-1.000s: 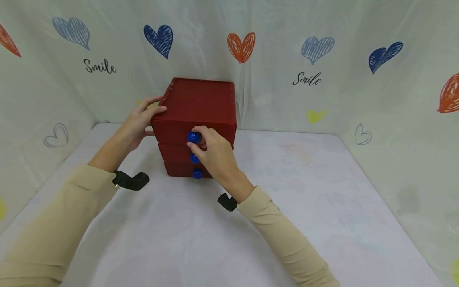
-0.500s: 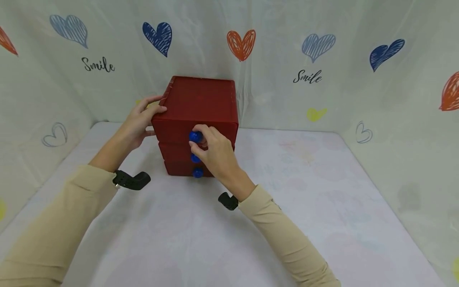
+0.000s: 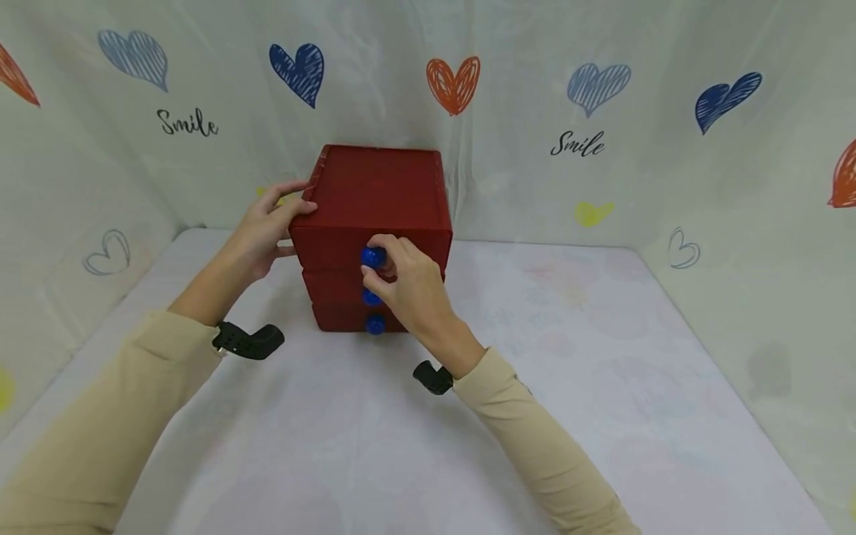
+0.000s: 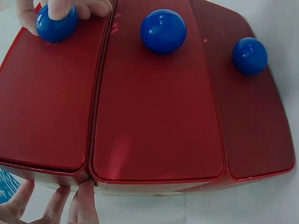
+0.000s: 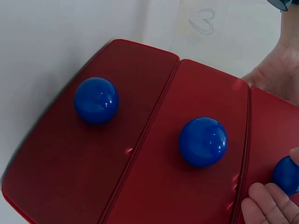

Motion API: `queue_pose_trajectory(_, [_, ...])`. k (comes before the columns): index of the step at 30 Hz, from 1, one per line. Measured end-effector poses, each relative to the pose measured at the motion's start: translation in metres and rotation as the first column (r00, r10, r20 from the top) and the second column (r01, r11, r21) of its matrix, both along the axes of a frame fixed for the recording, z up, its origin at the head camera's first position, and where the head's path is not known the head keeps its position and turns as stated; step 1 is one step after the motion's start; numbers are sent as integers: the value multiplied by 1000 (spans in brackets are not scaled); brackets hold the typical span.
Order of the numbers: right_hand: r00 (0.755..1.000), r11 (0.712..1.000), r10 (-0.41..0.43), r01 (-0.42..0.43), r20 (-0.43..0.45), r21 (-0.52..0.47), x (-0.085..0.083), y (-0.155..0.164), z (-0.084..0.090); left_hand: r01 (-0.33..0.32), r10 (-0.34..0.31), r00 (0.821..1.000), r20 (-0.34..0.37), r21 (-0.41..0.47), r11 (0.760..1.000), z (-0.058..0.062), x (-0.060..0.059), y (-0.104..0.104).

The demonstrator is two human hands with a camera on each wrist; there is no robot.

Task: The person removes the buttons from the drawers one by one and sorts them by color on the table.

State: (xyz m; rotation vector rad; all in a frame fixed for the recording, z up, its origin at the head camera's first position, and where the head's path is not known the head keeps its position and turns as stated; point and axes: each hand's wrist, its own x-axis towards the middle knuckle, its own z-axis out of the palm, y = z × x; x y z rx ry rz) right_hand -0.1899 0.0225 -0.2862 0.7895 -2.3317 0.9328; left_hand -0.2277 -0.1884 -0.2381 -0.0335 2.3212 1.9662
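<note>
A dark red chest of three stacked drawers stands on the table, with one round blue knob on each drawer front. My right hand pinches the top knob between thumb and fingers. The middle knob and bottom knob show whole in the right wrist view. My left hand rests against the chest's left side, fingers mostly straight, some of them over the top edge. In the left wrist view, its fingers lie along the side of the top drawer. The top drawer front sits flush over the others.
A white cloth covers the table. Behind and to the sides hangs a pale curtain printed with hearts and "Smile". A black strap is on the left wrist and another black strap on the right.
The front of the chest and both hands show slightly further right, while the whole view has also shifted a little. The grip on the top knob stays the same.
</note>
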Motion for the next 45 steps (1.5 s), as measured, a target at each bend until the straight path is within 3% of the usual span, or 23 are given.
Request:
queue_pose_trajectory(12, [1000, 1000, -16, 16, 19, -3, 2, 3, -1, 18, -18, 1000, 3, -21, 1000, 0, 2, 4])
queue_pose_trajectory(25, [999, 999, -31, 31, 20, -12, 5, 4, -2, 69, -69, 998, -3, -45, 997, -2, -3, 2])
queue_pose_trajectory(35, [999, 1000, -20, 20, 36, -7, 8, 3, 1, 79, -87, 995, -41, -170, 982, -2, -9, -5])
queue_pose_trajectory(45, [1000, 1000, -11, 11, 15, 6, 17, 1, -1, 108, -121, 991, -49, -220, 969, -3, -12, -11])
